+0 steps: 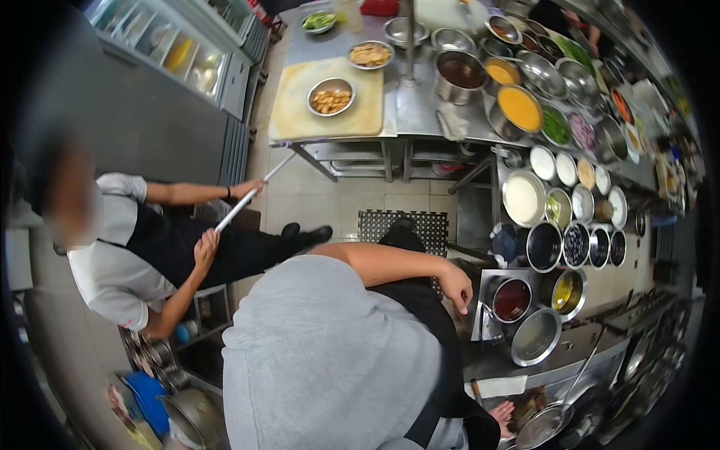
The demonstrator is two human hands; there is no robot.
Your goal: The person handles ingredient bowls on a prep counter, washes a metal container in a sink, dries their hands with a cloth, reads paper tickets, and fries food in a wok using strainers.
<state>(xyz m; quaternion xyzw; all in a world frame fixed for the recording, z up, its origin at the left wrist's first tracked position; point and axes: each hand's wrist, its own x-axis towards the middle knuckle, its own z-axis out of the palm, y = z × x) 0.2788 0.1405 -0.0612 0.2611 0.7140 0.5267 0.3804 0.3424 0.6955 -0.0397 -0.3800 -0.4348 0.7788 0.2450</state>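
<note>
My left hand [455, 286] hangs at the counter's near edge, beside the pot of dark red liquid [511, 300]. Its fingers are loosely curled together with nothing seen in them. Lower in the view, my right hand [502, 417] is low over the stove side with its fingers apart, holding nothing visible. It is near a white cloth [499, 387] and a round strainer-like pan [540, 428]. A steel bowl of cloudy liquid [535, 336] and a pot of yellow oil [568, 291] stand between the red pot and the stove.
A co-worker [120, 247] at the left holds a pale pole [238, 211] with both hands. Several sauce containers [523, 198] line the counter. A cutting board [289, 112] bears a bowl of brown pieces [331, 97]. A black perforated mat [373, 225] lies on the floor.
</note>
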